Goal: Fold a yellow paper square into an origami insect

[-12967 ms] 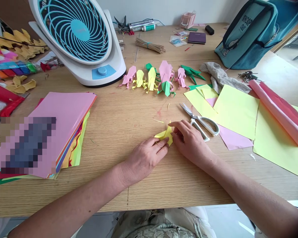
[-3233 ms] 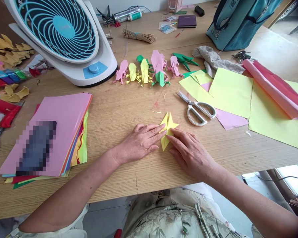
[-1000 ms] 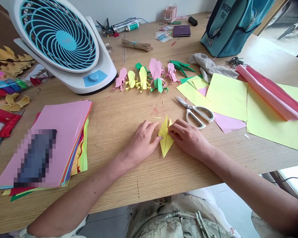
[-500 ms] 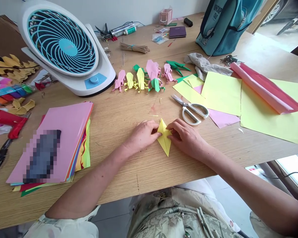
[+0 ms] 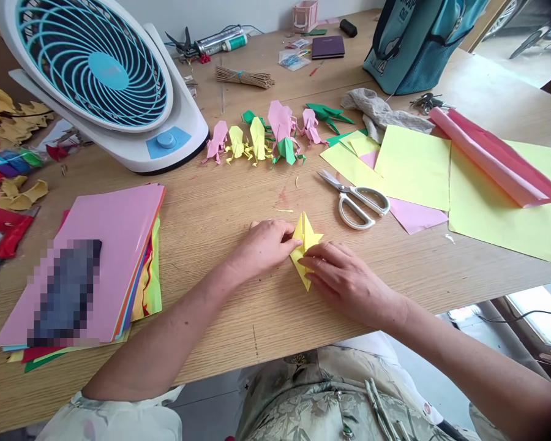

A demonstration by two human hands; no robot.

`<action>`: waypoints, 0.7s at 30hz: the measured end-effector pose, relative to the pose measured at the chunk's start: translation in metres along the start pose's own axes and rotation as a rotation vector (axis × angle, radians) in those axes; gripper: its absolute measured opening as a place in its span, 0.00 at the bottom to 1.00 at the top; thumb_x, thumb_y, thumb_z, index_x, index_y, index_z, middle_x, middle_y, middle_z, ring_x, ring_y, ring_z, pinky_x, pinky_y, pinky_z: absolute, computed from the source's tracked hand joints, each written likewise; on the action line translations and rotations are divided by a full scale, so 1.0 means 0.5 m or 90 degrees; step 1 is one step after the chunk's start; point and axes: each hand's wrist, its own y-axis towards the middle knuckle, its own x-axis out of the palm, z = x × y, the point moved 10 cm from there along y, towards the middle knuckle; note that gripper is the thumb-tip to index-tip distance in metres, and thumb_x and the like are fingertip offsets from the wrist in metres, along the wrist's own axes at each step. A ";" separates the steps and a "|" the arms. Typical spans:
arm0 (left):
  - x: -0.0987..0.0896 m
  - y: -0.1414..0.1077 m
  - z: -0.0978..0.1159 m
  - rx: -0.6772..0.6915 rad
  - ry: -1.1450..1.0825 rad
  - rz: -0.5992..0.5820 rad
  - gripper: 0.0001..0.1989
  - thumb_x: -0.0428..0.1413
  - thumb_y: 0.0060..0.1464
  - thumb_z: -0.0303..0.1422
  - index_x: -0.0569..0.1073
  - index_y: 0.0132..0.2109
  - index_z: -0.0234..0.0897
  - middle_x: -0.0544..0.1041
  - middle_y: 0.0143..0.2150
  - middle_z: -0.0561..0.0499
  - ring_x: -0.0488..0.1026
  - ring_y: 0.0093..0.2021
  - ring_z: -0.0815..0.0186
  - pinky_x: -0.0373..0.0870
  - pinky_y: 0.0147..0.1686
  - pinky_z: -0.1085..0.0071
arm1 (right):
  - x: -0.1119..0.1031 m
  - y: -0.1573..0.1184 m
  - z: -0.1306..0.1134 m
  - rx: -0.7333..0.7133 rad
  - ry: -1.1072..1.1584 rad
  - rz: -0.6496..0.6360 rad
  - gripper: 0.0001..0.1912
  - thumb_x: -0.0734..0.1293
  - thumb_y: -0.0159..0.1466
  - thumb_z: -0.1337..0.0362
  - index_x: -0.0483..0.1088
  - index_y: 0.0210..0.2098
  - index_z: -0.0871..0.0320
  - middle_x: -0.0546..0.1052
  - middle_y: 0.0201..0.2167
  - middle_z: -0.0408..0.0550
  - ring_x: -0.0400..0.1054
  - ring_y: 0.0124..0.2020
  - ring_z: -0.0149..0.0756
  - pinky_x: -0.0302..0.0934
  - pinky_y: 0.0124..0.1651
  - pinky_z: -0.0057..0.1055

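A small folded piece of yellow paper (image 5: pixel 304 236) lies on the wooden table (image 5: pixel 211 245) between my hands. My left hand (image 5: pixel 269 244) pinches its left edge between thumb and fingers. On the lower right part of the paper my right hand (image 5: pixel 344 272) has its fingertips closed on a fold, covering some of it. One flap sticks out to the right above the right fingers. White-handled scissors (image 5: pixel 356 205) rest just beyond my right hand, blades partly apart.
Folded paper frogs (image 5: pixel 258 139) in pink, yellow and green stand in a row behind. At left are a fan (image 5: pixel 169 144) and a stack of coloured paper (image 5: pixel 119 226) with a blurred dark object on it. Yellow sheets (image 5: pixel 413 165), a red-pink roll (image 5: pixel 496 159) and a blue bag (image 5: pixel 408 55) lie right.
The paper's outline has gone from a plain diamond to one with a flap pointing right. My right hand has moved down and onto the paper. The view has shifted slightly.
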 end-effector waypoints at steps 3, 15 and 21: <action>-0.002 0.001 -0.015 -0.036 0.017 -0.012 0.16 0.52 0.56 0.40 0.71 0.24 0.36 0.71 0.23 0.54 0.62 0.24 0.69 0.50 0.26 0.72 | 0.009 -0.005 -0.007 0.007 0.019 -0.020 0.09 0.60 0.70 0.67 0.72 0.39 0.60 0.75 0.40 0.53 0.68 0.41 0.39 0.62 0.45 0.38; 0.001 -0.009 -0.021 -0.043 -0.050 -0.068 0.14 0.54 0.53 0.41 0.72 0.26 0.35 0.72 0.24 0.54 0.64 0.25 0.69 0.52 0.25 0.72 | 0.023 -0.010 0.029 0.183 0.005 0.052 0.13 0.62 0.67 0.68 0.68 0.50 0.58 0.71 0.41 0.54 0.68 0.40 0.40 0.65 0.43 0.38; 0.002 -0.010 -0.034 -0.071 -0.023 -0.065 0.14 0.52 0.56 0.40 0.71 0.28 0.36 0.74 0.26 0.53 0.66 0.26 0.67 0.54 0.26 0.71 | 0.026 -0.006 0.055 0.245 0.002 0.037 0.13 0.63 0.66 0.66 0.67 0.51 0.56 0.72 0.39 0.52 0.69 0.38 0.41 0.65 0.40 0.37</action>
